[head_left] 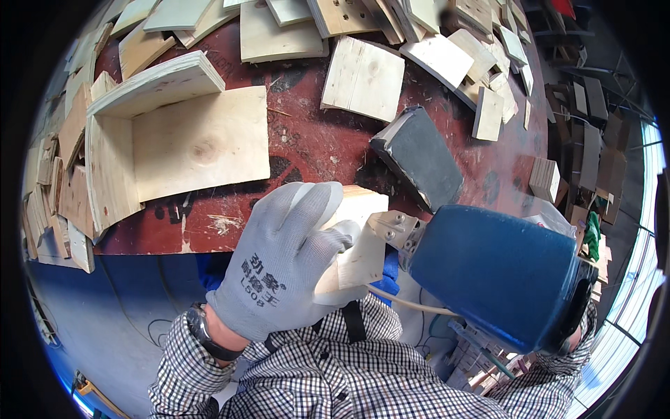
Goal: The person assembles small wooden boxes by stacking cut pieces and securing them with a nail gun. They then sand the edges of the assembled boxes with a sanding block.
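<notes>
My left hand [286,258], in a grey knit glove, is closed around a small pale plywood piece [363,241] at the table's near edge. Its thumb presses on the front face. From the right, a blue nail gun [495,272] lies with its metal nose [396,230] against the plywood piece's right side. My right hand [574,339] is at the far end of the nail gun, mostly hidden behind its body; only a bit by the sleeve shows. A thin pale hose [412,304] runs below the nail gun.
A plywood corner assembly [199,143] stands on the red table [307,150] at left. A dark grey block [422,157] lies beyond the nail gun, near a square plywood board [363,78]. Several loose wood pieces [279,35] crowd the far and left edges. Stacked wood [593,105] is off to the right.
</notes>
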